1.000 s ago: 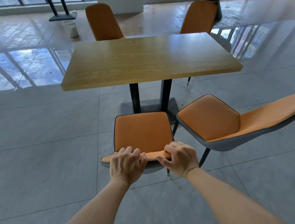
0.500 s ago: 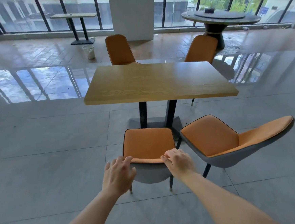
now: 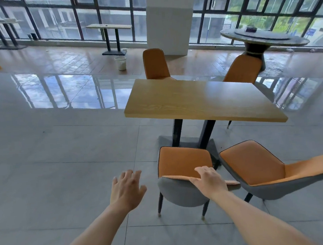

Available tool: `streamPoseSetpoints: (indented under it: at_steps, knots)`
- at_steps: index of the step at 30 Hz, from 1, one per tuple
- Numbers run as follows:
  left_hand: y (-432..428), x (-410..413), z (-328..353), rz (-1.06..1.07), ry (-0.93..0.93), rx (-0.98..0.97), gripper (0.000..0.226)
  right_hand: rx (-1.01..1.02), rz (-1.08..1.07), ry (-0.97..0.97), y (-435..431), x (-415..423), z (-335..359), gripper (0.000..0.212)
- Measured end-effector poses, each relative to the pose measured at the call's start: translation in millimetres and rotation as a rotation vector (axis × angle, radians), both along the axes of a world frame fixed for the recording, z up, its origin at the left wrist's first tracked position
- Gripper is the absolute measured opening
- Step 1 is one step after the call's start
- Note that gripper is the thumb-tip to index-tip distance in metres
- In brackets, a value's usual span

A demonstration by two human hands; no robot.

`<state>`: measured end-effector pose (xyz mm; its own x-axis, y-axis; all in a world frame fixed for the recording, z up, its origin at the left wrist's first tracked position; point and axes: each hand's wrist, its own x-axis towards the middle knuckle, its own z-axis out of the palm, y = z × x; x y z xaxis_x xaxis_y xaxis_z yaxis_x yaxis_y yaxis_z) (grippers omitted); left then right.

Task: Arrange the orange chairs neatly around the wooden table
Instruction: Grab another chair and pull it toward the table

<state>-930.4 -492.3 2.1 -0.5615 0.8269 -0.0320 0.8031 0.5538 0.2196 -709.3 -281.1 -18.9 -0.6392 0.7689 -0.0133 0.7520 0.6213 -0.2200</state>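
Hands, two, bare, apart. Left hand (image 3: 127, 188): fingers spread, holding nothing, over bare floor (image 3: 54, 169) at 9 o'clock of the near chair (image 3: 183, 165). Right hand (image 3: 209, 179): palm down on the top edge of that chair's backrest, fingers draped over the orange lip; whether they press or merely rest I cannot tell.

Near chair: stands square to the wooden table (image 3: 203, 99) on my side, seat toward the black pedestal but short of the tabletop's edge, not tucked under.

Second near chair (image 3: 256, 165): at 3 o'clock of the first, just beside it, turned askew, its backrest swinging out toward 4 o'clock.

Far chairs, two: left one (image 3: 155, 64) and right one (image 3: 242, 69) at 12 o'clock beyond the table, backs showing above the top.

Step in hand, as I judge it: done with the first near chair, letting go. Next move calls for shifting to the askew chair, gripping its back with both hands, turning it to face the table and sliding it parallel to its neighbour.

Edges and room: little gap between the two near chairs, so legs may knock; pedestal base limits how far seats go in. Wide open tile at 9 o'clock and behind me for stepping round.
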Motion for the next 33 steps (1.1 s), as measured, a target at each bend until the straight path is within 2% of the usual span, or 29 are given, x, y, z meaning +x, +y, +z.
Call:
streamPoseSetpoints:
  at_steps: [7, 16, 24, 28, 33]
  knots:
    - [-29.9, -96.2, 15.8, -0.06, -0.001, 0.013, 0.059, 0.037, -0.059, 0.061, -52.3, -101.6, 15.2, 0.049]
    - [-57.5, -204.9, 22.1, -0.021, -0.014, 0.04, 0.058, 0.032, 0.008, 0.1, -75.9, -216.7, 32.4, 0.046]
    - [-42.1, -314.5, 17.9, 0.061, 0.0, 0.02, 0.06, -0.091, 0.074, 0.21, -54.8, -355.5, 38.4, 0.052]
    - [-10.7, -383.1, 21.8, 0.1, 0.023, 0.035, 0.059, -0.065, 0.15, 0.289, -29.1, -447.9, 46.0, 0.052]
    - [30.2, -461.2, 29.1, 0.165, 0.015, 0.02, 0.061, -0.081, 0.224, 0.286, 15.1, -555.6, 60.0, 0.052]
